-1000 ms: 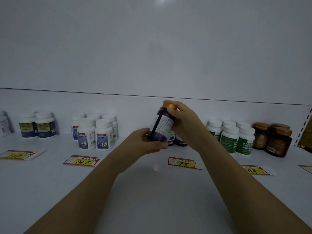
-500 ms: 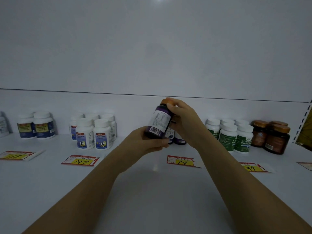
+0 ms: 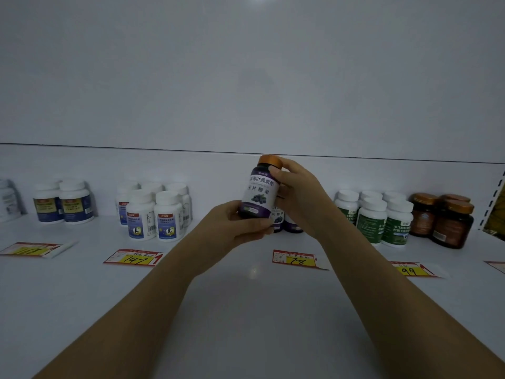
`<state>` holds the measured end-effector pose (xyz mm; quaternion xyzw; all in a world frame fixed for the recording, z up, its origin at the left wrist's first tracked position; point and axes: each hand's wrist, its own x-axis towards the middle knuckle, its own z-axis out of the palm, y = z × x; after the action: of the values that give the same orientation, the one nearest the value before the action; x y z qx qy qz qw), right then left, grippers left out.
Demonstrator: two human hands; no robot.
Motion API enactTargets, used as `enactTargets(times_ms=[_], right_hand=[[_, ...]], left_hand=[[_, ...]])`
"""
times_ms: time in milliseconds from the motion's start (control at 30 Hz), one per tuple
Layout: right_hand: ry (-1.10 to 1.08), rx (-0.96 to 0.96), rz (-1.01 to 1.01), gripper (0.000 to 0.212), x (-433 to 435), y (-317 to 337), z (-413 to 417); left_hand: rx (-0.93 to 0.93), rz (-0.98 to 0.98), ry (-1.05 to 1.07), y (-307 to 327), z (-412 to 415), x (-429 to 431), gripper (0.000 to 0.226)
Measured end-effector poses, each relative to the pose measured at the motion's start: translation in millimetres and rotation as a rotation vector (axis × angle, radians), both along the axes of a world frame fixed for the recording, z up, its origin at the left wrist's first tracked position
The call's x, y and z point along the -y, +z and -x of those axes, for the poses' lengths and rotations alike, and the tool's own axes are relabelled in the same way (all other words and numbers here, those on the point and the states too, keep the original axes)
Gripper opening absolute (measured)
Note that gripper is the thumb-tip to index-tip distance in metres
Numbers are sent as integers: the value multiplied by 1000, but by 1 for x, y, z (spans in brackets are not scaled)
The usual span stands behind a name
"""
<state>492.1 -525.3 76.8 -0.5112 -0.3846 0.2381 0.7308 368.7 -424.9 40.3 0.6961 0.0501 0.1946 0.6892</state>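
Plainly, the purple bottle [image 3: 259, 195] is held up off the shelf [image 3: 246, 310], in front of the back wall and above the "78" price tag [image 3: 296, 259]. Its label faces the camera squarely, a pose that looks meant for reading it or squaring it up before it is set down. The left grip [image 3: 235, 228] is curled round the base and bears the weight. The right grip [image 3: 297, 192] pinches the shoulder just beneath the orange cap [image 3: 270, 160], which would let the bottle be turned. It is a smooth, dark, round cylinder with a glossy label. Matching purple bottles [image 3: 292, 224] stand just behind, and white green-labelled bottles [image 3: 371, 220] and squat amber jars [image 3: 448, 222] stand further right.
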Motion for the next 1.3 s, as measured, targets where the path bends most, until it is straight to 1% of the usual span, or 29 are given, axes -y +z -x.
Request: enactTargets(times_ms=[67, 133, 267, 433, 800, 867, 967, 1033, 1133, 1233, 1300], right_hand=[[49, 36, 22, 35, 1, 1, 1], [38, 103, 73, 31, 0, 1, 2], [-50, 178, 108, 31, -2, -3, 2], [-45, 190, 106, 33, -2, -2, 2], [-48, 183, 116, 36, -4, -2, 2], [-70, 205, 137, 37, -4, -1, 4], [-159, 227, 182, 38, -7, -3, 4], [-219, 155, 180, 35, -7, -5, 2], [-169, 22, 106, 35, -4, -4, -2], [-139, 33, 98, 36, -3, -4, -3], [-148, 94, 120, 39, -2, -4, 0]], left_hand=[[-11, -104, 53, -2, 1, 0, 36], [-35, -187, 97, -5, 0, -2, 39], [-53, -211, 104, -6, -1, -2, 43], [-59, -253, 141, -5, -1, -3, 44], [-53, -246, 159, -4, 3, -1, 47], [-61, -286, 210, -3, 3, -1, 48], [-88, -412, 313, -2, 1, -2, 54], [-92, -389, 297, -3, 1, -2, 57], [-118, -263, 169, -2, 2, -3, 52], [-111, -121, 66, -1, 2, -4, 45], [-116, -139, 72, -3, 0, -4, 39]])
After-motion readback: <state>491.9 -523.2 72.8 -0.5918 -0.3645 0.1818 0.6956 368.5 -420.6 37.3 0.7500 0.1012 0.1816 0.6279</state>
